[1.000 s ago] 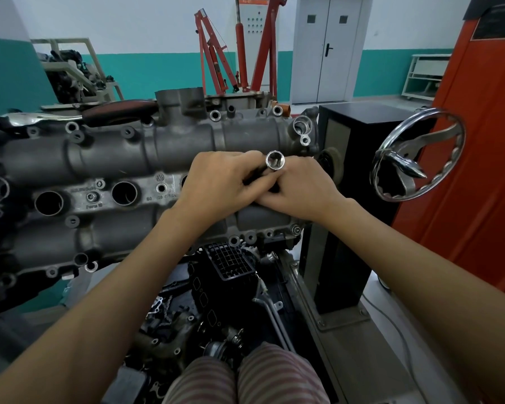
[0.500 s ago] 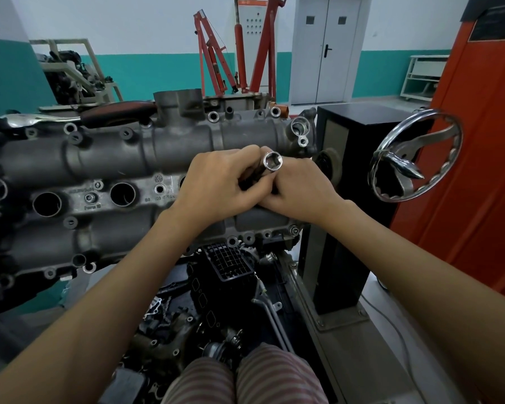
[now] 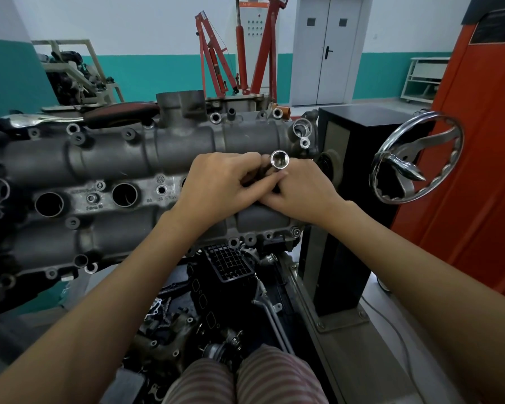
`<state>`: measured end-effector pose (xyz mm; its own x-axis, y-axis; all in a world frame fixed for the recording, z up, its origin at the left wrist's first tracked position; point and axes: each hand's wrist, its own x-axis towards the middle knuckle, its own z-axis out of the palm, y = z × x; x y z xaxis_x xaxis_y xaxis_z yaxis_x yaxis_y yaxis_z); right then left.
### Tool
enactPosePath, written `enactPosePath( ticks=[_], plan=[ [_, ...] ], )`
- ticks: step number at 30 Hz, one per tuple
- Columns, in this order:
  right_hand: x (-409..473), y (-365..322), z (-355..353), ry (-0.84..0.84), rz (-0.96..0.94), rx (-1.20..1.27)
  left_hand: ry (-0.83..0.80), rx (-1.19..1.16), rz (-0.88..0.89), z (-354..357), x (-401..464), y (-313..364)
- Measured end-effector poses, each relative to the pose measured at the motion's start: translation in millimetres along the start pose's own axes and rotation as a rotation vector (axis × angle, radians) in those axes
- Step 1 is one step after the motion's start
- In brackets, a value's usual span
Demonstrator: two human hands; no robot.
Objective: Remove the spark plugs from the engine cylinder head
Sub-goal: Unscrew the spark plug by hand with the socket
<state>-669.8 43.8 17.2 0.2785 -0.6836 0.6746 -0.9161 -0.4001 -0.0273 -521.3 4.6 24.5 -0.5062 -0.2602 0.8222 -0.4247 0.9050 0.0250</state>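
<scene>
The grey engine cylinder head (image 3: 105,158) lies across the view on a stand, with two open round plug wells (image 3: 124,194) to the left of my hands. A chrome spark plug socket (image 3: 279,160) sticks up from the head at its right end, its open end facing me. My left hand (image 3: 216,188) curls its fingers round the socket's dark shaft from the left. My right hand (image 3: 301,196) wraps it from the right, fingers just under the chrome end. The well below the socket and any spark plug are hidden by my hands.
A chrome handwheel (image 3: 414,158) on a black stand column (image 3: 344,228) sits just right of my hands, with an orange cabinet (image 3: 473,170) beyond. Loose engine parts (image 3: 216,287) lie below the head. A red engine crane (image 3: 239,53) stands at the back.
Both hands have stayed on the socket; the fingers shifted slightly round its shaft and the chrome end moved a little.
</scene>
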Motion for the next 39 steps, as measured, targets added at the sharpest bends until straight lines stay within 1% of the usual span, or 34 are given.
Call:
enactPosePath(
  ticks=[3, 6, 12, 15, 20, 23, 25, 28, 32, 36, 39],
  plan=[
    [0.5, 0.0, 0.3, -0.045, 0.040, 0.024, 0.024, -0.017, -0.019, 0.5, 0.0, 1.2],
    [1.7, 0.9, 0.7, -0.047, 0.051, -0.011, 0.030, -0.005, -0.013, 1.1, 0.1, 0.4],
    [-1.7, 1.1, 1.2, 0.060, -0.005, -0.021, 0.028, 0.026, 0.007, 1.4, 0.1, -0.6],
    [-0.9, -0.2, 1.1, 0.023, -0.020, -0.025, 0.008, 0.017, -0.014, 1.0, 0.3, -0.3],
    [-0.6, -0.3, 0.1, -0.020, 0.024, 0.025, 0.013, -0.006, -0.006, -0.2, -0.1, 0.8],
    [0.3, 1.2, 0.8, -0.046, 0.035, -0.020, 0.020, -0.004, 0.006, 0.1, -0.4, 0.2],
    [-0.8, 2.3, 1.2, -0.022, 0.015, -0.051, 0.024, 0.005, 0.012, 0.7, -0.1, 0.2],
    [-1.1, 2.0, 0.9, 0.043, -0.005, -0.015, 0.032, 0.026, 0.025, 1.4, -0.4, -0.6],
    [0.2, 1.2, 1.9, 0.036, -0.035, -0.015, 0.005, 0.022, 0.021, -0.3, 0.3, -1.0],
    [-0.1, -0.9, 0.6, 0.040, -0.026, 0.032, 0.026, -0.006, 0.044, -2.0, -0.5, 2.8],
    [0.0, -0.1, 0.4, 0.040, -0.025, 0.032, 0.032, 0.021, 0.041, -2.2, -0.3, 4.7]
  ],
)
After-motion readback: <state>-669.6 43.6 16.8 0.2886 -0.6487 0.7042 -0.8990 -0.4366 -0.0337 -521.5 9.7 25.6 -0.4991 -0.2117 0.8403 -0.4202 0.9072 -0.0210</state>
